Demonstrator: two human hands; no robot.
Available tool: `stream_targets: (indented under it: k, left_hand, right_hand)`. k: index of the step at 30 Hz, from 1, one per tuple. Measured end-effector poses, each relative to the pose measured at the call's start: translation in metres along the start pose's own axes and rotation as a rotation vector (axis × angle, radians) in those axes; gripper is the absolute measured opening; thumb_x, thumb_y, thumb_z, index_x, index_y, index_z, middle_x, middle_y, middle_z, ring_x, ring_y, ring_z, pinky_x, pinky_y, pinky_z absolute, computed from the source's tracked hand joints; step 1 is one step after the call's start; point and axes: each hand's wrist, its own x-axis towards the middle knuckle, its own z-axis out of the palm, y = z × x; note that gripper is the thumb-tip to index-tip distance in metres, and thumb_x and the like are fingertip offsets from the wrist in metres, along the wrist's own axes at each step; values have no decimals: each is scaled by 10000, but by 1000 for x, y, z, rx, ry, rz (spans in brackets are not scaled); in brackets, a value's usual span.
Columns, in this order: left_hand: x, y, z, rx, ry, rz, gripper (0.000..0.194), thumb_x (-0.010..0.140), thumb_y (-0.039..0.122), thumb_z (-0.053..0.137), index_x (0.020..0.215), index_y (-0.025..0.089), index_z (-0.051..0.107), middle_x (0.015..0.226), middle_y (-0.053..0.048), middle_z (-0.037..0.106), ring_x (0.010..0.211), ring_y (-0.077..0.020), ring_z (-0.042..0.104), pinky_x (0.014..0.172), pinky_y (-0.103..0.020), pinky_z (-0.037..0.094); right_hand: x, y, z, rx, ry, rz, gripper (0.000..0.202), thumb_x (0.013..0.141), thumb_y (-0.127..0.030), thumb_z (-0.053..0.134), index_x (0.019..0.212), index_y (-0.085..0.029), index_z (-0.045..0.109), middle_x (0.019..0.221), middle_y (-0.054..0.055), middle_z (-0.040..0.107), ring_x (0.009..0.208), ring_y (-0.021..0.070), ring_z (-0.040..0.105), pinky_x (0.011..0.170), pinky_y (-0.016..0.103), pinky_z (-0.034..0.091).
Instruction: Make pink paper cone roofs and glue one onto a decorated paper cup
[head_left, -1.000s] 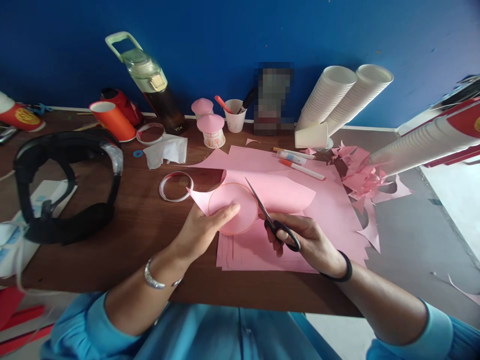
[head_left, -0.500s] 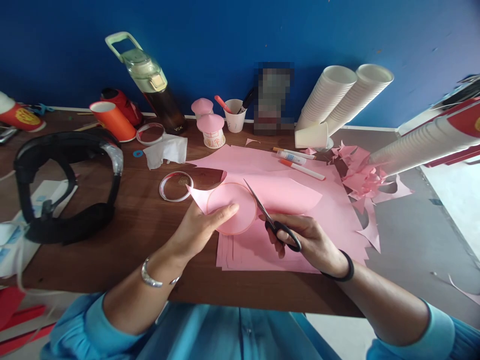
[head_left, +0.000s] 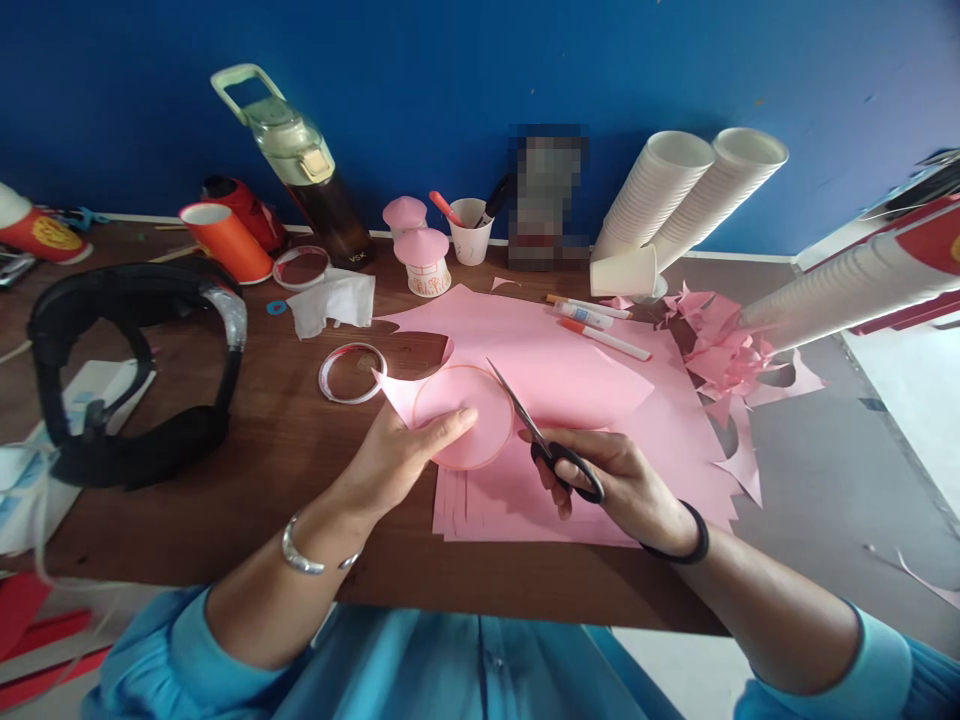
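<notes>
My left hand [head_left: 409,450] grips a pink paper [head_left: 491,400] with its thumb on top, inside a circle drawn in orange. The fingers beneath the paper are hidden. In my right hand [head_left: 607,480] are black-handled scissors [head_left: 551,455], their blades pointing up and left along the circle's right edge. The blades look nearly closed. Beyond the circle the held paper spreads to the right, above a stack of pink sheets [head_left: 525,515] on the brown table [head_left: 300,540].
Tape rolls [head_left: 352,374], a black headband device [head_left: 139,375] and a bottle [head_left: 315,190] stand left. Behind are small cups with pink cone roofs [head_left: 421,262], a pen cup [head_left: 471,232] and markers [head_left: 606,340]. Stacked white cups [head_left: 652,195] and pink scraps [head_left: 720,335] lie right.
The loose part of the pink paper beyond the scissors has shifted slightly to the right and flattened a little. Both hands and the scissors have hardly moved.
</notes>
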Motion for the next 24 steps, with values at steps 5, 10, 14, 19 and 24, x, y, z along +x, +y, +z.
stream_targets:
  k: [5,10,14,19,24]
  left_hand:
    - [-2,-3,2,-48,9,-41,304,825,322,820,1074,204,692,1012,-34,753,1019,-239,712,959,-371,596]
    - [-1,-1,3,-80,-4,-34,341,830,307,816,1133,212,692,1096,-34,741,1044,-226,696,945,-348,596]
    - [-1,-1,2,-65,6,-30,357,817,318,826,1128,204,691,1107,-43,744,1056,-237,693,949,-352,594]
    - [-1,-1,-1,-63,-2,-39,345,818,318,828,1114,201,693,1069,-41,751,1033,-236,703,953,-354,593]
    - [1,-1,-3,-78,-8,-41,350,802,305,842,1096,206,679,1160,-50,748,1130,-261,695,997,-366,582]
  right_hand:
    - [-1,3,0,27,7,-17,381,925,-458,725,1159,-160,768,740,6,613,578,85,585,556,233,571]
    - [0,2,-1,27,-2,-2,358,926,-449,727,1126,-158,780,742,7,607,579,82,584,549,224,569]
    - [0,0,-1,33,-1,12,372,918,-457,734,1123,-150,775,734,3,603,573,83,583,538,226,576]
    - [1,-3,-3,16,-14,15,360,908,-455,743,1075,-138,779,723,1,596,561,84,579,529,231,578]
    - [1,-4,-4,0,0,31,385,884,-484,759,1052,-138,779,717,1,590,553,92,574,515,244,576]
